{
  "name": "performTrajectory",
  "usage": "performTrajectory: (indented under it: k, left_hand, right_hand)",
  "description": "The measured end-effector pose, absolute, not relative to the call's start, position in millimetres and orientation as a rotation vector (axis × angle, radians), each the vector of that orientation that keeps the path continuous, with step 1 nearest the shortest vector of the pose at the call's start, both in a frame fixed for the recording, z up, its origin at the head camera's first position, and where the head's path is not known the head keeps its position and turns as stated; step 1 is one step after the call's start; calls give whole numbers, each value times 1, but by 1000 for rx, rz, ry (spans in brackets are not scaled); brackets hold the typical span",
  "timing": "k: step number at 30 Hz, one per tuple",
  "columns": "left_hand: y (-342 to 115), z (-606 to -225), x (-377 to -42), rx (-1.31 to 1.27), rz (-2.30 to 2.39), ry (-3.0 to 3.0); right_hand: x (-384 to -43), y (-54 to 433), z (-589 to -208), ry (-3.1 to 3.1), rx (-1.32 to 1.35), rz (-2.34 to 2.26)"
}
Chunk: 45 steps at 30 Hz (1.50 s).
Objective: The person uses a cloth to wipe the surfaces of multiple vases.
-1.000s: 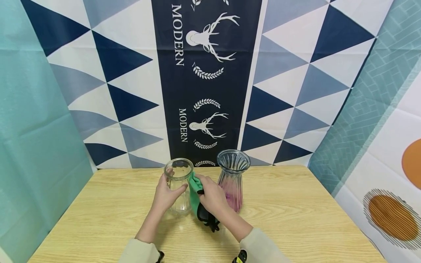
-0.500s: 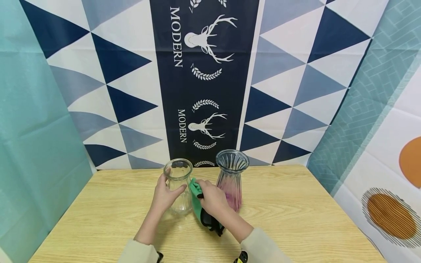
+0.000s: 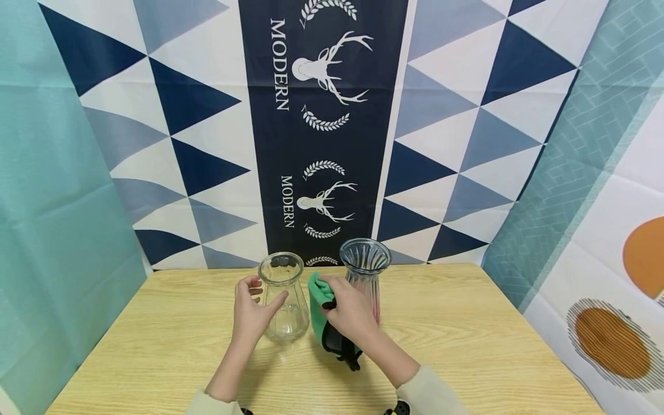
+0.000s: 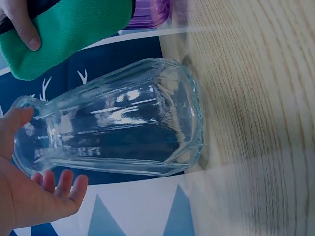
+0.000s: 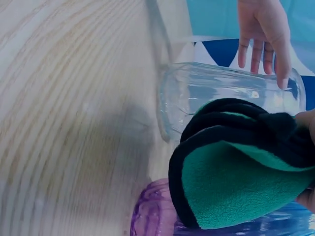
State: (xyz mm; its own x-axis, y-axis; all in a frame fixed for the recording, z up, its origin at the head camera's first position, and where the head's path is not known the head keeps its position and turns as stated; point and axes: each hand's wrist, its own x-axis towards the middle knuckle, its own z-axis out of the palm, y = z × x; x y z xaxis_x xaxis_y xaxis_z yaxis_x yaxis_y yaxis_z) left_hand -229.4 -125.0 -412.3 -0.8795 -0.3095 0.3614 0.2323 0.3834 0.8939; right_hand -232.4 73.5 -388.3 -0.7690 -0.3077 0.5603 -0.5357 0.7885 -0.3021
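Head view: left hand [image 3: 251, 308] sits just left of the clear vase [image 3: 287, 317], thumb in front of the neck, other fingers to its left, all spread and loosely bent. Some space shows between palm and glass; no firm grip seen, fingertip contact cannot be told. The curve of the hand suits the narrow neck, so its likely role is to steady the vase below the flared rim.

Right hand [image 3: 350, 305] pinches the cloth [image 3: 316, 317] near its upper end; the folded remainder, green with black edging, hangs below. Bunching probably gives a thicker pad and gathers the loose edges.

Left wrist view: gap between cloth and clear vase. Vase stands upright on the table [image 3: 467, 340], broad base down, presumably for stability; this leaves its sides within reach of both hands.

Tinted vase [image 3: 366, 259], blue above, pink-purple below: upright behind the right hand, partly hidden by it. Not visibly held. Its spot right of the clear vase looks chosen to set the pair side by side, close to hand.

Farther out: patterned backdrop [image 3: 321, 138], triangles and deer heads, behind the table; teal sheet [image 3: 57, 230] at left.
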Motion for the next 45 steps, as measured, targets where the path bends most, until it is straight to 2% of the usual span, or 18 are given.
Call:
performTrajectory:
  k: [10,29,38,45]
  left_hand:
    - [-111,-409,-218,64,-1507,-2136]
    - [-74,-410,-218,-218,-1669,-2227]
    - [-55,-404,-227,-334,-1734,-2193]
    - [-34,-398,-240,-375,-1809,-2173]
  right_hand:
    - [-226,95,-383,-2439,643,689]
    - [-218,149,-376,-2396,798,600]
    - [-217,193,-375,-2379,781,523]
    - [-227,207,-376,-2308,631,537]
